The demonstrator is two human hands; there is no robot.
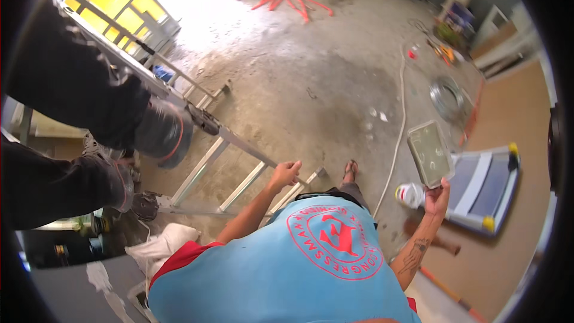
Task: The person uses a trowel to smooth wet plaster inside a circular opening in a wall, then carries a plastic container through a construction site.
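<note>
My left hand [287, 173] is closed around the lower side rail of a metal ladder [250, 149]. In my right hand [438, 198] is a rectangular, see-through plastic container [431, 154], gripped by its near end and held out to the right. Grey-green matter lies inside the container; I cannot make out what it is. On the ladder at the left stands another person, whose dark trouser legs [78, 78] and dark footwear [164, 134] show above my left arm.
A white bucket [410, 195] and a blue-grey folding step [483, 190] lie beyond my right hand. Further off are a wire coil [447, 97], a pale cable [402, 113] across the concrete floor and an orange-red legged stand [287, 3]. A white sack [164, 245] sits at lower left.
</note>
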